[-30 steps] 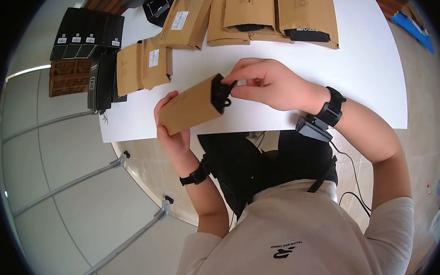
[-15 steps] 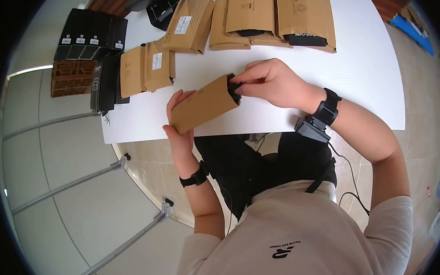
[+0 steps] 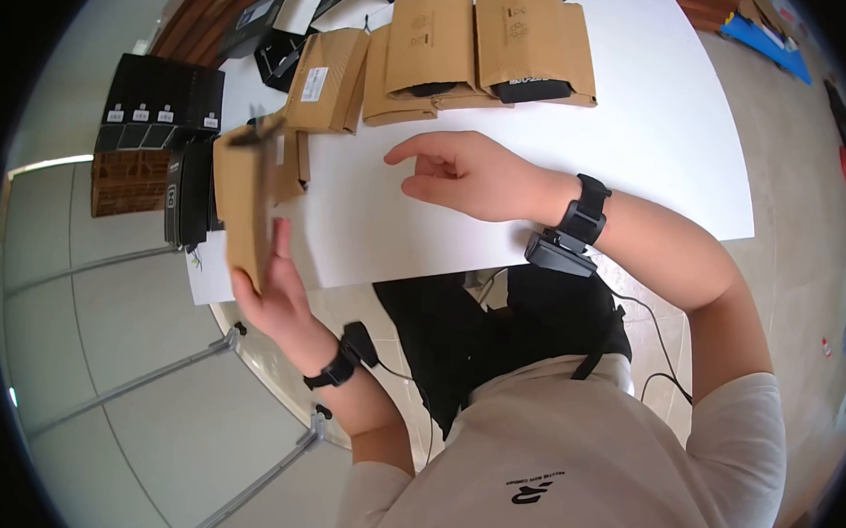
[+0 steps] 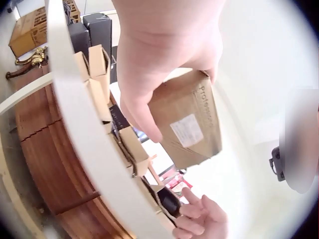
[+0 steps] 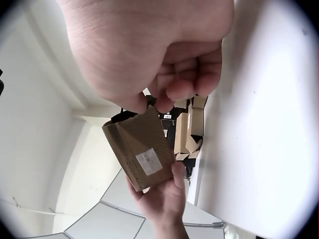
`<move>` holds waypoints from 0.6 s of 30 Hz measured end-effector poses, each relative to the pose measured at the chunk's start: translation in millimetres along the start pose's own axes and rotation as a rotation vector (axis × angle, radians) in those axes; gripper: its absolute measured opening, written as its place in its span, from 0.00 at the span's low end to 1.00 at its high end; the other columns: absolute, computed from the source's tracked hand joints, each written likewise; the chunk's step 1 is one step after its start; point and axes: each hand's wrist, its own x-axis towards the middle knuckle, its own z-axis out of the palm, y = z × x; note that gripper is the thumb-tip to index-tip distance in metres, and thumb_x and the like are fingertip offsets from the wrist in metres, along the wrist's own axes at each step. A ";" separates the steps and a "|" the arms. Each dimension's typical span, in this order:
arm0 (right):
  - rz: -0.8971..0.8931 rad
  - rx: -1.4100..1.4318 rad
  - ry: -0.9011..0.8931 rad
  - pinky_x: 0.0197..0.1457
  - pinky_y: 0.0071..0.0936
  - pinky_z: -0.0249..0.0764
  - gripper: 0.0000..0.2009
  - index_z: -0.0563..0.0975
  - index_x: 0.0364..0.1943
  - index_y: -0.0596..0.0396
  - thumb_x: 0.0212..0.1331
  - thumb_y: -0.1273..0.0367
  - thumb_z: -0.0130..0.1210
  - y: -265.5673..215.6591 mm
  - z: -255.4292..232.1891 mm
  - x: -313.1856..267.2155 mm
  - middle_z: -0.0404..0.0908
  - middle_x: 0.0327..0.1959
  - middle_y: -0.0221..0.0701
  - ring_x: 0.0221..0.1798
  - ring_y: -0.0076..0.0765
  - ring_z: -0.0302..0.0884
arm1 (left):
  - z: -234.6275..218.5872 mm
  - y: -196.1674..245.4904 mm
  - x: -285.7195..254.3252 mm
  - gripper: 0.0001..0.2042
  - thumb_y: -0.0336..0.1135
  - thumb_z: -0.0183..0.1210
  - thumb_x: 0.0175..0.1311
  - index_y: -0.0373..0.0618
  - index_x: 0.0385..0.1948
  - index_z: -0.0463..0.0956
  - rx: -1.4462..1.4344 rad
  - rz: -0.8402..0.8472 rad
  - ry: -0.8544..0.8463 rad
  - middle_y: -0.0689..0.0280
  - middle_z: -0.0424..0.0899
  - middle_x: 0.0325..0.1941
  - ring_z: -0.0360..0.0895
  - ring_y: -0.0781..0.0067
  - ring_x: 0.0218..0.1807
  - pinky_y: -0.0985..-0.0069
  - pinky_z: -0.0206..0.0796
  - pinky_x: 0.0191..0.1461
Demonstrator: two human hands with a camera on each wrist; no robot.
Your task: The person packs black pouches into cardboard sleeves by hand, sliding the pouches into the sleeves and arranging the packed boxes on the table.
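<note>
My left hand (image 3: 278, 294) grips a brown cardboard box (image 3: 240, 214) by its lower end, thumb on one side and fingers on the other, at the left part of the table. A white label shows on the box (image 4: 187, 119) in the left wrist view. Something black (image 3: 259, 134) juts from the box's far end, blurred in the head view. My right hand (image 3: 469, 174) hovers over the middle of the table, apart from the box, its fingers loosely bent with nothing between them. In the right wrist view its fingertips overlap the box (image 5: 142, 149).
Two brown boxes (image 3: 428, 42) with black contents showing lie on others at the back of the white table (image 3: 636, 151). A labelled brown box (image 3: 322, 80) stands left of them. Black boxes (image 3: 156, 97) line the left side. Cables (image 3: 629, 297) trail from my wrist cameras.
My left hand has carried the box leftwards and turned it more upright. My right hand has let go of the black item at the box's end and drawn apart from it.
</note>
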 end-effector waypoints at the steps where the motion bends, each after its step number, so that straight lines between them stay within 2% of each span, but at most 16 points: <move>1: 0.019 -0.010 -0.010 0.30 0.18 0.65 0.14 0.75 0.54 0.57 0.66 0.71 0.55 -3.0 0.7 -0.2 0.72 0.24 0.21 0.27 0.14 0.65 | 0.7 7.4 13.1 0.29 0.48 0.48 0.70 0.36 0.66 0.61 0.081 0.037 -0.038 0.50 0.66 0.67 0.63 0.45 0.68 0.47 0.54 0.72; 2: 0.012 -0.012 -0.027 0.30 0.18 0.65 0.14 0.75 0.54 0.57 0.66 0.71 0.55 -2.7 1.2 0.1 0.72 0.24 0.21 0.27 0.14 0.65 | 20.2 16.2 24.6 0.27 0.45 0.49 0.70 0.35 0.63 0.63 0.262 0.140 -0.074 0.50 0.69 0.63 0.66 0.49 0.65 0.49 0.56 0.71; 3: 0.014 -0.006 -0.032 0.30 0.17 0.65 0.14 0.75 0.54 0.57 0.66 0.71 0.55 -0.1 1.8 0.3 0.72 0.25 0.21 0.27 0.14 0.66 | 35.5 17.8 35.2 0.23 0.38 0.53 0.69 0.34 0.60 0.65 0.325 0.167 -0.014 0.52 0.72 0.59 0.71 0.56 0.61 0.57 0.61 0.69; 5: 0.008 -0.009 -0.065 0.30 0.17 0.65 0.14 0.75 0.54 0.57 0.66 0.71 0.55 3.9 4.1 1.2 0.72 0.25 0.21 0.27 0.13 0.66 | 54.0 7.1 61.3 0.22 0.32 0.57 0.66 0.34 0.60 0.65 0.501 0.228 0.026 0.55 0.73 0.58 0.73 0.65 0.58 0.69 0.66 0.64; 6: 0.016 0.023 -0.067 0.30 0.16 0.65 0.14 0.75 0.54 0.58 0.66 0.72 0.55 5.7 4.4 1.2 0.72 0.25 0.20 0.27 0.13 0.66 | 62.4 2.1 70.3 0.25 0.28 0.63 0.62 0.34 0.59 0.65 0.644 0.244 0.012 0.57 0.74 0.57 0.73 0.70 0.57 0.76 0.67 0.60; 8: 0.014 0.039 -0.083 0.31 0.16 0.65 0.14 0.75 0.54 0.58 0.66 0.72 0.54 10.8 3.6 5.3 0.72 0.25 0.20 0.28 0.12 0.66 | 78.0 -17.1 89.2 0.31 0.33 0.69 0.57 0.33 0.60 0.62 0.664 0.208 -0.023 0.56 0.69 0.59 0.72 0.67 0.57 0.73 0.66 0.61; 12: 0.034 0.051 -0.089 0.31 0.15 0.64 0.12 0.77 0.52 0.58 0.66 0.73 0.54 10.2 1.3 3.3 0.72 0.25 0.19 0.28 0.12 0.65 | 72.4 -45.4 112.0 0.38 0.43 0.72 0.50 0.33 0.60 0.62 1.142 0.229 -0.068 0.50 0.65 0.59 0.67 0.56 0.62 0.66 0.63 0.64; 13: 0.060 0.058 -0.100 0.31 0.15 0.64 0.12 0.77 0.51 0.59 0.66 0.73 0.54 9.7 0.6 3.4 0.72 0.25 0.19 0.27 0.12 0.65 | 76.1 -46.4 110.5 0.39 0.45 0.73 0.49 0.33 0.59 0.64 1.206 0.241 -0.065 0.50 0.69 0.59 0.68 0.56 0.61 0.66 0.61 0.64; 18: 0.060 0.046 -0.092 0.30 0.20 0.66 0.13 0.79 0.49 0.58 0.64 0.67 0.56 10.9 -1.7 3.8 0.73 0.23 0.23 0.26 0.17 0.67 | 75.6 -49.8 109.3 0.39 0.43 0.71 0.49 0.32 0.61 0.62 1.367 0.249 -0.165 0.48 0.68 0.61 0.66 0.50 0.63 0.63 0.59 0.66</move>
